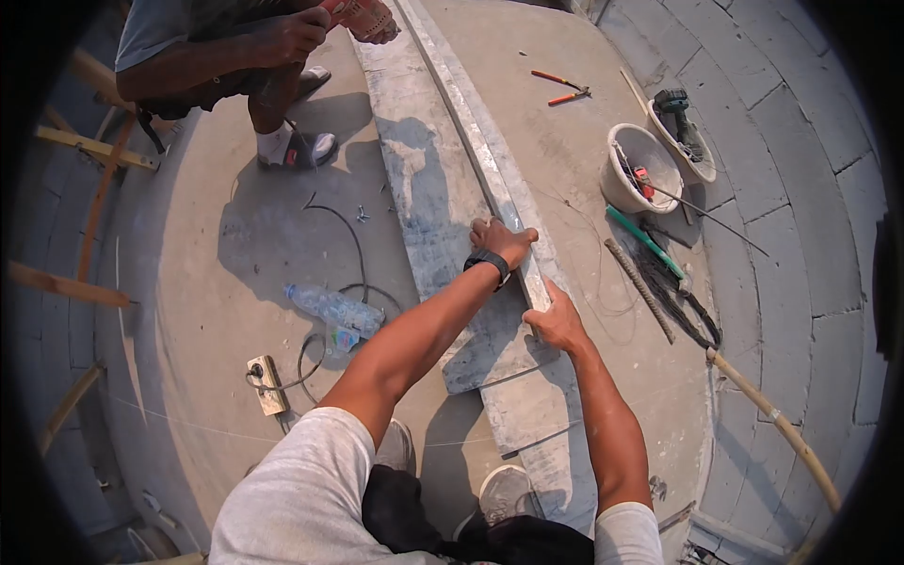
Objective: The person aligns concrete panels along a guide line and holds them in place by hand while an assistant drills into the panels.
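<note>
Shirt: light grey, short-sleeved, soft matte knit by the look of it. Left sleeve is a big pale patch with loose creases, plain hem around the upper arm. Right sleeve matches; I only get its lower end at the frame edge. Forearms bare. Left hand bare, with a black wristwatch on that wrist: wide dark strap, dial I can't read. Right hand and its wrist bare. Trousers black, folds lost in shadow. Right shoe grey, rounded toe; left shoe also grey, partly hidden.
</note>
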`<control>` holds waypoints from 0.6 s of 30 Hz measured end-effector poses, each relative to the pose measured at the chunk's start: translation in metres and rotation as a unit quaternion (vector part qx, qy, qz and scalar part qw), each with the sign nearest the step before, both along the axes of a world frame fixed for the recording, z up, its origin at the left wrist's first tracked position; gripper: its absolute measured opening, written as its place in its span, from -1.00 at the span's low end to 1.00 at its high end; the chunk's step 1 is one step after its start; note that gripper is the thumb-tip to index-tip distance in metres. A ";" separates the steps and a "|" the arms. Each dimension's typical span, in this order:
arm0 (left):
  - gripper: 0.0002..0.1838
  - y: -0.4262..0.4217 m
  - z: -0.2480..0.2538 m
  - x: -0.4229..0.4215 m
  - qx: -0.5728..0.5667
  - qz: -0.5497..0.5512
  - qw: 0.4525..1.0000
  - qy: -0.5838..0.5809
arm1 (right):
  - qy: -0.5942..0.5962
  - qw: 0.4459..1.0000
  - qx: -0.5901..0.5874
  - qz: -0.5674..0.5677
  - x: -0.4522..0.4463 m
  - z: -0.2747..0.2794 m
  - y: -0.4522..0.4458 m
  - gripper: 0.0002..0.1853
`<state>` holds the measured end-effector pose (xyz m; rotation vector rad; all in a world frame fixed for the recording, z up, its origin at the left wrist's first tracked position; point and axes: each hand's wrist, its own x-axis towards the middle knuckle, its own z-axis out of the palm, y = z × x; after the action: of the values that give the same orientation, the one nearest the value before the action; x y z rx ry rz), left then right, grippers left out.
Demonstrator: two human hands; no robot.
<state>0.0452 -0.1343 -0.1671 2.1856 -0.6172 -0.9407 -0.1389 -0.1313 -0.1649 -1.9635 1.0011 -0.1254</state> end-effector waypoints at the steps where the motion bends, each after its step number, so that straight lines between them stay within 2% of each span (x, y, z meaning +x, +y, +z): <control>1: -0.10 -0.002 -0.004 0.001 0.002 0.001 1.000 0.001 | 0.005 0.999 -0.054 -0.006 0.000 -0.002 0.000 -0.06; 2: -0.05 -0.004 -0.007 0.002 0.007 -0.003 1.000 -0.008 | 0.007 0.999 -0.052 -0.004 0.000 -0.004 -0.001 -0.06; 4: 0.05 -0.009 -0.013 0.002 0.014 -0.012 0.999 -0.029 | 0.064 0.985 -0.159 0.035 0.000 -0.010 -0.005 -0.07; 5: 0.05 -0.010 -0.016 0.000 0.017 -0.009 0.999 -0.048 | 0.065 0.985 -0.158 0.036 0.000 -0.012 -0.008 -0.07; 7: 0.05 -0.011 -0.019 0.000 0.011 -0.022 0.998 -0.056 | -0.001 1.000 -0.019 0.016 -0.006 -0.017 -0.009 -0.06; 11: 0.05 -0.016 -0.022 -0.001 0.000 -0.061 0.992 -0.109 | 0.008 1.000 -0.014 0.013 -0.006 -0.022 -0.018 -0.08; 13: 0.05 -0.022 -0.025 0.003 -0.003 -0.073 0.993 -0.088 | 0.043 0.999 -0.003 0.001 -0.006 -0.019 -0.022 -0.11; 16: 0.05 -0.027 -0.018 0.006 0.012 -0.073 0.992 -0.100 | 0.027 0.999 -0.010 -0.032 -0.002 -0.009 -0.022 -0.22; 18: 0.04 -0.033 -0.022 0.007 0.026 -0.083 0.991 -0.099 | 0.039 0.997 0.055 -0.032 0.002 0.000 -0.023 -0.30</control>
<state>0.0526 -0.1672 -0.1889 2.3200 -0.8895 -0.8371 -0.1369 -0.1547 -0.1653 -1.8484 1.0993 -0.0284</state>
